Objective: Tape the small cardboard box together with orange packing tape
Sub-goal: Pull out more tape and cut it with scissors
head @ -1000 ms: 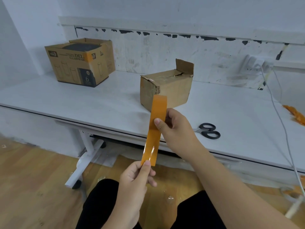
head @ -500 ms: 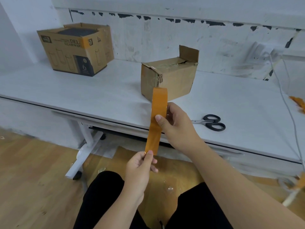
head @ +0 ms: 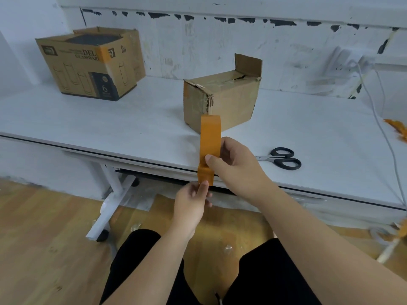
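Observation:
The small cardboard box (head: 222,100) stands on the white table (head: 110,119), one end flap sticking up at its far right and its top seam gaping. In front of it, over the table's front edge, my right hand (head: 237,166) grips the orange tape roll (head: 210,137), thumb pressed on its face. A short strip of tape (head: 206,176) hangs down from the roll. My left hand (head: 193,201) pinches the lower end of that strip, just under my right hand. Both hands are apart from the box.
Black-handled scissors (head: 284,160) lie on the table right of my hands. A larger printed glassware box (head: 92,64) stands at the back left. A white cable (head: 381,119) runs down the right side, past crumpled orange tape scraps (head: 397,128). Wooden floor lies below.
The pulled-out strip has grown much shorter: my left hand has come up close under my right hand. The view has shifted nearer to the table.

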Motion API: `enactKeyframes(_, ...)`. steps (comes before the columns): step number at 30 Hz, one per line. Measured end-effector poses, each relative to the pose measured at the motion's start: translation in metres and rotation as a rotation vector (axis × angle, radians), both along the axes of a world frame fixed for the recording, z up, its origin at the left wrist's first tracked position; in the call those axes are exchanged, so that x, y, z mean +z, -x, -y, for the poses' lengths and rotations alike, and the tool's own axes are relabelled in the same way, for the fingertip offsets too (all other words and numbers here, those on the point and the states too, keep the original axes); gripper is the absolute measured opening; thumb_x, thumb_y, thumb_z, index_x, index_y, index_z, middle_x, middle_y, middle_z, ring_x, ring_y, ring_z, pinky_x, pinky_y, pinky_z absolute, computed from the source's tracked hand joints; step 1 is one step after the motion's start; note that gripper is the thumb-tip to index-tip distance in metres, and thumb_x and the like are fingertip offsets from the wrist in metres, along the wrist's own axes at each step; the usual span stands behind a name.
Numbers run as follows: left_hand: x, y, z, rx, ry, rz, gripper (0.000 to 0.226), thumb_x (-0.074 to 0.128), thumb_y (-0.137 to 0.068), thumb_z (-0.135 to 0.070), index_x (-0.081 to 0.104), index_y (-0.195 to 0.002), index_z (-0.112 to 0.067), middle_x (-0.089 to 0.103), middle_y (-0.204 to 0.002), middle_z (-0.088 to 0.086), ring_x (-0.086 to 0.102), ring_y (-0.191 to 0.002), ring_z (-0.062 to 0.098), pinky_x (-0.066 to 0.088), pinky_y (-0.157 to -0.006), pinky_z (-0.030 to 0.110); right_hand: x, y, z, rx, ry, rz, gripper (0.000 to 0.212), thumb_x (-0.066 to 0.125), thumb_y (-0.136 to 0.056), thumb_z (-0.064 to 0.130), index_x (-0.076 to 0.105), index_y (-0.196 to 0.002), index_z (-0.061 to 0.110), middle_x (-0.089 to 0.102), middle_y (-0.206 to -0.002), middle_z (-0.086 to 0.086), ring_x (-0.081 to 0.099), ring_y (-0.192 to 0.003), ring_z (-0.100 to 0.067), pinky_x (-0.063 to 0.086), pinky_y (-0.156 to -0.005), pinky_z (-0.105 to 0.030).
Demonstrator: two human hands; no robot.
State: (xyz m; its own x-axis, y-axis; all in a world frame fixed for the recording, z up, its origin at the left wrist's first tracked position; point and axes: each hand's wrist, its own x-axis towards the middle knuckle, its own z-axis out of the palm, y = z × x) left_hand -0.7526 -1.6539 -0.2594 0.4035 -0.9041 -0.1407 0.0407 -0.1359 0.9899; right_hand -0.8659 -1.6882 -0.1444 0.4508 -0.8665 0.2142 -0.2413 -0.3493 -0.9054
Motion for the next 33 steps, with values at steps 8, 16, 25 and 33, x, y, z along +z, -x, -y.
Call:
enactKeyframes(8,-0.003,-0.005,0.006,-0.015,-0.105,-0.148,0.024,0.059,-0.089,-0.043,0.069,-0.091,-0.021,0.071,-0.068,-0.006,0.064,-0.056,0.007,0.039,-0.051,0.025,0.012,0.028,0.009,-0.07,0.146,-0.154,0.025,0.061,-0.089,0.032,0.056,-0.114,0.029,0.066,-0.103,0.015,0.059,-0.102,0.004,0.045,-0.091,-0.02)
enactKeyframes(16,-0.009,-0.009,0.003,-0.028,-0.115,-0.283,0.029,0.065,-0.085,-0.042,0.068,-0.096,-0.015,0.068,-0.069,-0.001,0.061,-0.056,0.012,0.036,-0.04,0.02,0.02,0.113,0.053,-0.283,0.24,-0.819,0.032,0.044,-0.096,0.014,0.056,-0.124,0.02,0.052,-0.128,-0.004,0.049,-0.116,-0.023,0.033,-0.088,-0.025)
enactKeyframes(25,-0.013,-0.009,-0.008,-0.066,-0.063,-0.278,0.028,0.068,-0.081,-0.046,0.071,-0.087,-0.019,0.068,-0.071,-0.001,0.062,-0.061,0.011,0.039,-0.044,0.019,0.036,0.129,0.06,-0.196,0.199,-1.052,0.023,0.064,-0.086,0.037,0.067,-0.108,0.029,0.055,-0.108,0.001,0.047,-0.102,-0.02,0.039,-0.083,-0.03)
enactKeyframes(33,-0.016,-0.006,-0.015,-0.093,0.006,-0.216,0.033,0.065,-0.074,-0.057,0.07,-0.081,-0.025,0.068,-0.071,-0.004,0.062,-0.062,0.009,0.041,-0.047,0.017,0.043,0.15,0.014,-0.131,0.147,-0.874,0.004,0.061,-0.086,0.038,0.062,-0.083,0.04,0.066,-0.078,0.018,0.061,-0.073,-0.001,0.047,-0.065,-0.023)
